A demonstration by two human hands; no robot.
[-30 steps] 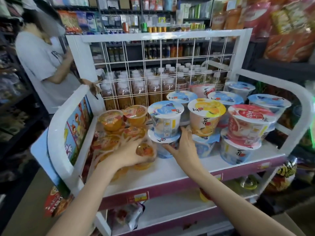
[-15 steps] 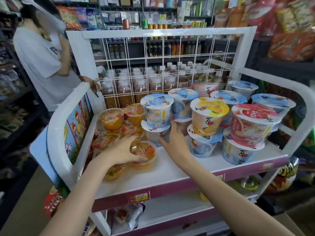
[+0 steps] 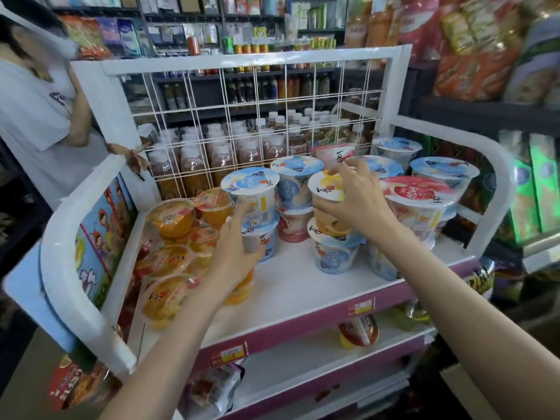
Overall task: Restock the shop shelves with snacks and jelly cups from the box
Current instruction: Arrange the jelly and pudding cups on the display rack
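Left hand [image 3: 235, 253] grips the blue-lidded cup stack [image 3: 253, 213], right hand [image 3: 353, 198] grips the yellow-lidded cup [image 3: 325, 189]; bare shelf front [image 3: 291, 292] below.

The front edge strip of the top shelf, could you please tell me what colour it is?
The front edge strip is pinkish purple, seen in the head view.

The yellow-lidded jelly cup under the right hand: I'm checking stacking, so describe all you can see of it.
The yellow-lidded jelly cup is a tapered plastic-looking tub with a sealed white-rimmed foil lid printed with yellow fruit. It sits upright on a blue-lidded cup on the top shelf. The right hand curls over its lid and side.
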